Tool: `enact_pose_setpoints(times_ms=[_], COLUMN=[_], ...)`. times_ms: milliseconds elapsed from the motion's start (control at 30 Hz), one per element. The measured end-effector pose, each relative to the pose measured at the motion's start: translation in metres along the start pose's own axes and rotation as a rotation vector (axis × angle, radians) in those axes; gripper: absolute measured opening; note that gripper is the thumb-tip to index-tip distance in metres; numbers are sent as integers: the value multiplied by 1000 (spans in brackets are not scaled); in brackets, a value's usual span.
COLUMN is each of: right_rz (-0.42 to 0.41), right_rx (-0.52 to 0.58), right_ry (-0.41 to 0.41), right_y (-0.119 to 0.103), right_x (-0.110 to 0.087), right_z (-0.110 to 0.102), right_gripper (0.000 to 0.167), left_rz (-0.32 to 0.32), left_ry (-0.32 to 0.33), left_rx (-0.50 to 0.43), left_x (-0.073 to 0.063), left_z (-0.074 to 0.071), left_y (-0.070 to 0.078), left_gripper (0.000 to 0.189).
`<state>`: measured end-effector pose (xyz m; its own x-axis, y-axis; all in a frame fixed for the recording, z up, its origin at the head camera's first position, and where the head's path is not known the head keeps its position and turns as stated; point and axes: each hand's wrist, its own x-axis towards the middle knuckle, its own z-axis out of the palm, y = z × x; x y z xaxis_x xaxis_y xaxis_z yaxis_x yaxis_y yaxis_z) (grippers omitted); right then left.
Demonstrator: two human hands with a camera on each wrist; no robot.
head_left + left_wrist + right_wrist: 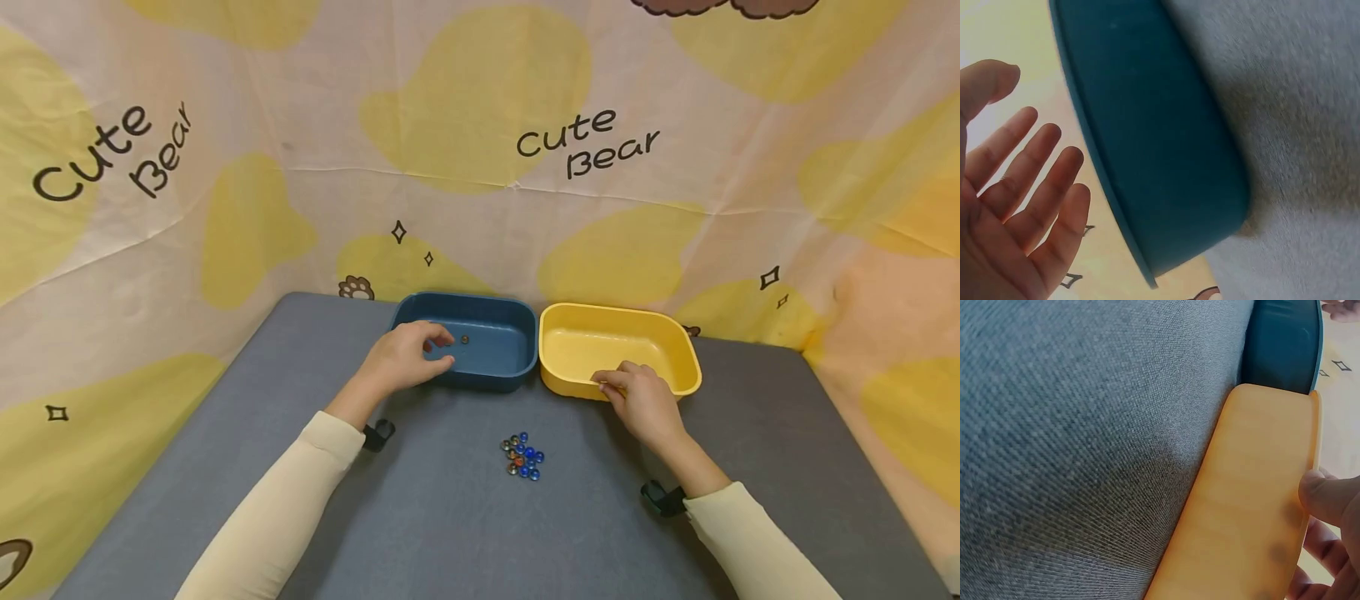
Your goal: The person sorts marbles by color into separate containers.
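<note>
My left hand (405, 354) is over the near left part of a dark blue plastic box (491, 379), fingers loosely bent and apart, holding nothing visible. In the left wrist view, the hand (1019, 206) is spread beside the wall of the blue box (1147, 137). A small brown marble (465, 339) lies in that box. My right hand (648, 404) holds the near rim of a yellow box (558, 382). In the right wrist view, the thumb (1321, 490) lies on the outside of the rim and the other fingers are behind it.
A loose cluster of glass marbles (523, 457), blue and brownish, lies on the grey cloth-covered table (450, 517) nearer to me. Both boxes stand side by side against a printed fabric backdrop (480, 108). Dark straps (378, 435) are around both wrists.
</note>
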<state>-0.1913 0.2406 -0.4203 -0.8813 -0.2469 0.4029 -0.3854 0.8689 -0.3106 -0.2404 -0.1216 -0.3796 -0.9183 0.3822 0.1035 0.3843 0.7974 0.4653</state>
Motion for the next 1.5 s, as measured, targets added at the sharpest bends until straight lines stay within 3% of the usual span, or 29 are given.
enact_pose_setpoints(times_ms=[167, 433, 667, 1000, 1500], right_rz=[3, 11, 19, 28, 27], right_rx=[3, 10, 20, 25, 29], right_ry=[-1, -4, -12, -42, -54], right_y=[0, -1, -1, 0, 1], right_x=[1, 3, 2, 2, 5], right_z=[-1, -3, -3, -4, -2], right_gripper=[15, 15, 15, 16, 17], left_rz=[18, 148, 240, 280, 242], left_ry=[35, 78, 100, -21, -155], left_rx=[-13, -84, -8, -12, 13], left_x=[-12, -26, -31, -35, -30], left_z=[2, 9, 25, 50, 70], left_y=[11, 34, 45, 51, 52], left_gripper=[27, 26, 19, 22, 15])
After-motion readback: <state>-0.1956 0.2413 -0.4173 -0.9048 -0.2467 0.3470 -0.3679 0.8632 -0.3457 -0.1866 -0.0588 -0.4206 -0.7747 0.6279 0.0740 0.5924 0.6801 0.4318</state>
